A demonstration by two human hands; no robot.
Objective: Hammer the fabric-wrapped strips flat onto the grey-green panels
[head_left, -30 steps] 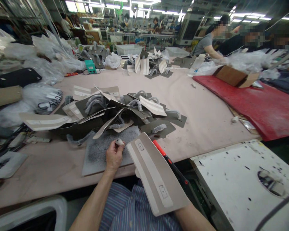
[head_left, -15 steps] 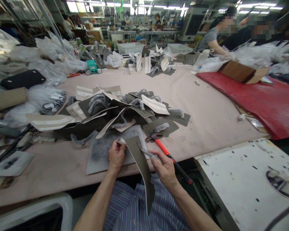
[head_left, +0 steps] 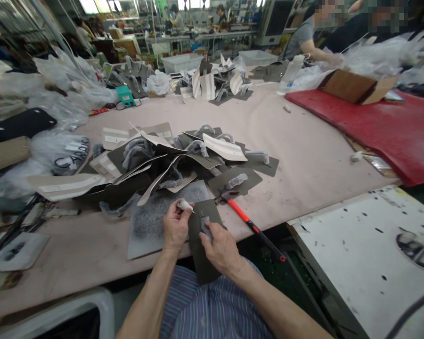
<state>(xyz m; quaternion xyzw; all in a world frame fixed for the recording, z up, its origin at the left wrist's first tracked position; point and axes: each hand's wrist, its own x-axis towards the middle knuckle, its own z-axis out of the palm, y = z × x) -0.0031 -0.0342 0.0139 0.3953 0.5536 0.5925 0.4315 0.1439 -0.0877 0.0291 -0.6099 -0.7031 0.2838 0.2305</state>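
Observation:
My left hand point(head_left: 175, 228) is closed round a small white-wrapped tool point(head_left: 184, 205), its tip pointing right toward a dark grey flat piece point(head_left: 202, 245). That piece lies grey side up across the table's near edge, partly on a speckled grey work pad point(head_left: 151, 221). My right hand point(head_left: 221, 247) presses down on the piece with curled fingers, holding it against the edge. Just behind the pad lies a heap of similar grey and beige pieces point(head_left: 176, 162) with padded straps.
A red-handled hammer point(head_left: 249, 221) lies right of the piece. A white paint-spotted board point(head_left: 367, 245) sits to the right, a red mat point(head_left: 371, 127) with a cardboard box point(head_left: 356, 87) beyond. Plastic bags point(head_left: 56, 89) crowd the left. Other people work at the far right.
The piece went from beige side up and raised, through being turned on edge by both hands, to lying flat grey side up under my right hand. My left hand kept the small tool.

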